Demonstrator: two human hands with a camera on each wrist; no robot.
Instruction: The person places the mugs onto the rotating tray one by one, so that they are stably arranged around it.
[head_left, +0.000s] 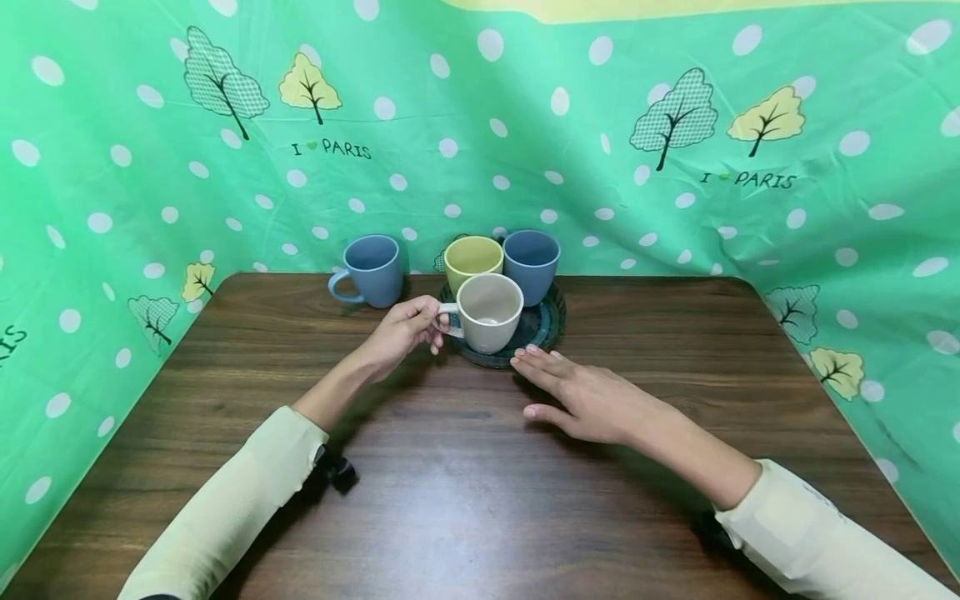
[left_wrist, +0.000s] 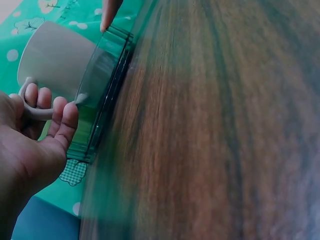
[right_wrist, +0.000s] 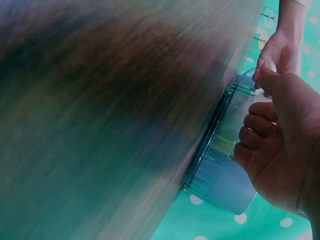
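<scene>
My left hand (head_left: 408, 327) pinches the handle of a pale beige mug (head_left: 491, 315), which stands upright over the front part of a dark glass tray (head_left: 557, 329). In the left wrist view, thumb and fingers curl about the handle of the mug (left_wrist: 55, 57). My right hand (head_left: 581, 396) reaches toward the tray with its fingers extended, fingertips right at the tray's front rim; in the right wrist view the glass tray (right_wrist: 212, 132) shows beyond the fingers. Behind the beige mug are a yellow-green mug (head_left: 472, 257) and a blue mug (head_left: 534, 271) on the tray.
Another blue mug (head_left: 373, 271), its handle pointing left, stands on the brown wooden table (head_left: 450, 500) left of the tray. A green cloth (head_left: 450, 125) with white dots and printed trees hangs behind the table and along its sides.
</scene>
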